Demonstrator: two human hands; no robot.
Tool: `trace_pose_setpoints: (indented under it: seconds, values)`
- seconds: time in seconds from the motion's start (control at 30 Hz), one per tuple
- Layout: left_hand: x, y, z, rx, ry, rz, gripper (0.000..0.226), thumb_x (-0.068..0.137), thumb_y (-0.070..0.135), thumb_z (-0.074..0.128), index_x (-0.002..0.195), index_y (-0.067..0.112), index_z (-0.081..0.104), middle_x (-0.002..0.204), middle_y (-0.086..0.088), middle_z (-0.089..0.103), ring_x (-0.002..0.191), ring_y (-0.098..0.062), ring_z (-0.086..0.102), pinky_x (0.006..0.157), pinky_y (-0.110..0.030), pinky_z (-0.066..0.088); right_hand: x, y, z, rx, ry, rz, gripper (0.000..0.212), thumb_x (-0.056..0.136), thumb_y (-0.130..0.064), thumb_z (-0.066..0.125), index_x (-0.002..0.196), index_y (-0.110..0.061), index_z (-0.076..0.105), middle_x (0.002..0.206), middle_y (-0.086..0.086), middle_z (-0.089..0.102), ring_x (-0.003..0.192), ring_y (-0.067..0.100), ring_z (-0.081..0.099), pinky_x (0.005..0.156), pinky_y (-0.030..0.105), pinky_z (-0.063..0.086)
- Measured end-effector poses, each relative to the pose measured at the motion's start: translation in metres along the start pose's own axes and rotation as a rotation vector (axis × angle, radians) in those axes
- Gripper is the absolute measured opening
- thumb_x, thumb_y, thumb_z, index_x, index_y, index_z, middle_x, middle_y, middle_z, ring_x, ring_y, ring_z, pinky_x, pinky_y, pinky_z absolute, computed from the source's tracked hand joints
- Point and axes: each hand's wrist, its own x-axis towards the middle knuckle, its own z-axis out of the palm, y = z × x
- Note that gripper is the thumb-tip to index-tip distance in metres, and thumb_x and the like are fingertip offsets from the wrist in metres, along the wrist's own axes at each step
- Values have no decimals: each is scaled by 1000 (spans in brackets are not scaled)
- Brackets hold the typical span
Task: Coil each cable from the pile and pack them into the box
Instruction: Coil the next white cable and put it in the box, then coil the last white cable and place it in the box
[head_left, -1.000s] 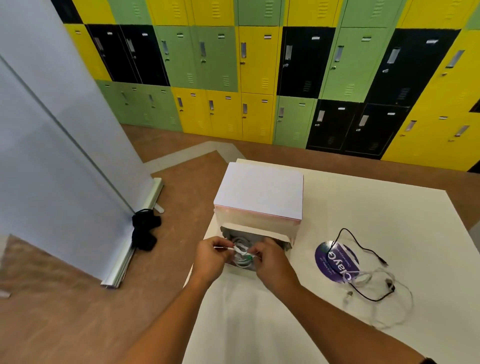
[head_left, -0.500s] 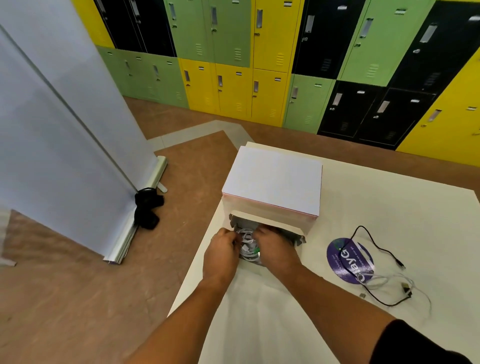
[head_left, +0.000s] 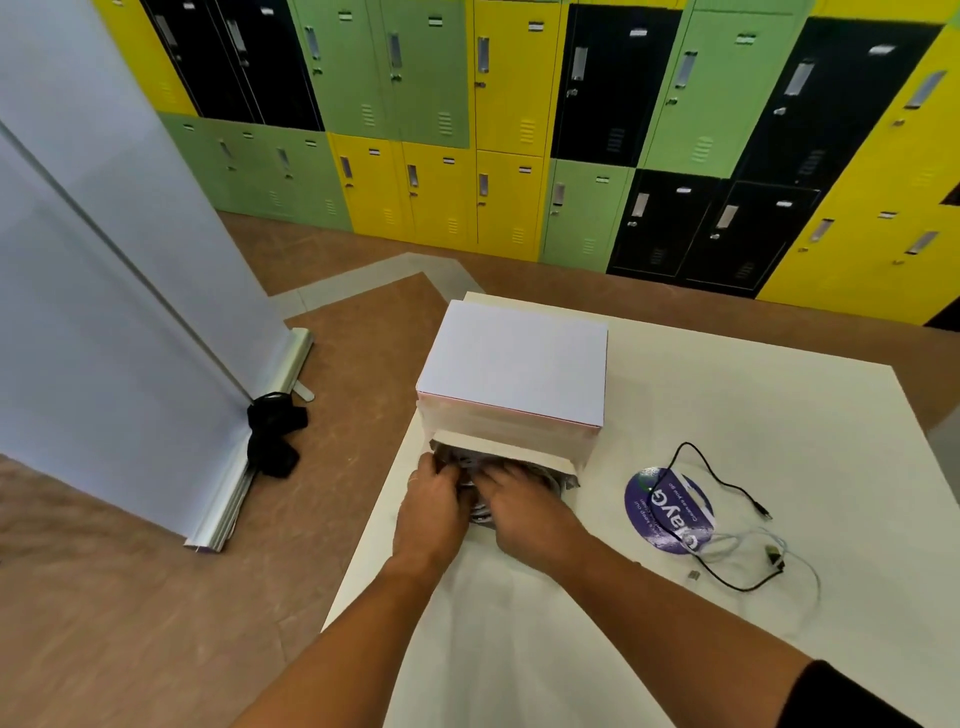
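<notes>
Head view: coiled cable (head_left: 477, 512) at the mouth of the box (head_left: 511, 374).
Right grip (head_left: 522, 512), fingers spread and released, presses it inward to keep it wound; left grip (head_left: 434, 506) hides its fingertips, so I cannot tell its hold. Loose cables (head_left: 730, 543) wait on the table (head_left: 753, 415).

A white worktop (head_left: 727, 415) stood on a brown floor (head_left: 130, 623), with a round purple sticker (head_left: 660, 512) on its right part. Green, yellow and black lockers (head_left: 509, 130) lined the far wall. On the left stood a white banner stand (head_left: 104, 312), a black bundle (head_left: 272, 441) lying at its base.
</notes>
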Motion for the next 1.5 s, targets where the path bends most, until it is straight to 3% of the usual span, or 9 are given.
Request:
trace_pose_setpoints:
  seconds: [0.17, 0.37, 0.53, 0.7, 0.87, 1.03, 1.17, 1.33, 1.5]
  values:
    - [-11, 14, -2, -165, -94, 93, 25, 98, 17, 54, 120, 24, 64, 131, 6, 56, 105, -16, 59, 90, -27, 53, -40, 9, -6, 139, 121, -108, 49, 94, -8, 55, 142, -19, 51, 142, -2, 50, 129, 17, 43, 106, 30, 42]
    - [-28, 46, 9, -138, -156, 146, 22, 100, 27, 58, 120, 23, 63, 120, 5, 58, 103, -16, 61, 92, -29, 53, -94, 54, -10, 76, 274, -79, 26, 84, -2, 57, 104, -12, 69, 106, 4, 61, 97, 25, 58, 65, 33, 55]
    - [-47, 93, 23, -183, -321, 278, 12, 98, 28, 60, 108, 27, 66, 93, 10, 65, 77, -3, 58, 71, -20, 49, -149, 115, -16, 136, 300, 203, 25, 89, 0, 56, 105, -11, 71, 110, 6, 64, 104, 26, 61, 82, 37, 54]
    - [-64, 141, 55, -164, -437, 354, 14, 99, 28, 59, 112, 28, 64, 99, 13, 62, 79, -3, 58, 69, -13, 45, -200, 170, -23, 137, 386, 521, 31, 85, -1, 62, 112, -14, 68, 119, 7, 59, 112, 30, 53, 82, 41, 53]
    - [-69, 180, 90, -181, -535, 330, 20, 95, 23, 64, 115, 22, 62, 117, 5, 63, 83, -9, 56, 78, -19, 44, -231, 213, -9, 290, 75, 787, 45, 94, -7, 49, 136, -22, 54, 152, 6, 40, 144, 26, 30, 115, 37, 32]
    - [-71, 207, 108, -212, -571, 286, 34, 94, 22, 67, 127, 20, 58, 126, 4, 56, 101, -9, 56, 86, -17, 42, -245, 213, -16, 506, 185, 738, 26, 93, -6, 58, 113, -20, 65, 121, 1, 63, 111, 16, 59, 93, 22, 45]
    - [-63, 226, 108, -327, -562, 199, 26, 92, 26, 69, 116, 22, 61, 112, 9, 62, 92, -4, 59, 74, -12, 42, -237, 199, -57, 983, 434, 774, 19, 90, 5, 59, 87, -11, 71, 90, 9, 71, 73, 18, 70, 72, 34, 58]
    - [-53, 251, 99, -515, -572, 179, 27, 91, 28, 70, 115, 22, 60, 106, 3, 67, 87, -11, 67, 67, -15, 52, -225, 187, -116, 1494, 619, 620, 25, 93, 15, 46, 96, 3, 67, 90, 17, 66, 63, 26, 66, 59, 35, 55]
    - [-51, 262, 87, -606, -676, 140, 26, 93, 21, 66, 118, 20, 61, 92, -8, 69, 65, -28, 69, 60, -37, 59, -217, 179, -157, 1540, 636, 543, 44, 88, 20, 35, 112, -1, 65, 107, 13, 73, 48, 18, 54, 44, 26, 43]
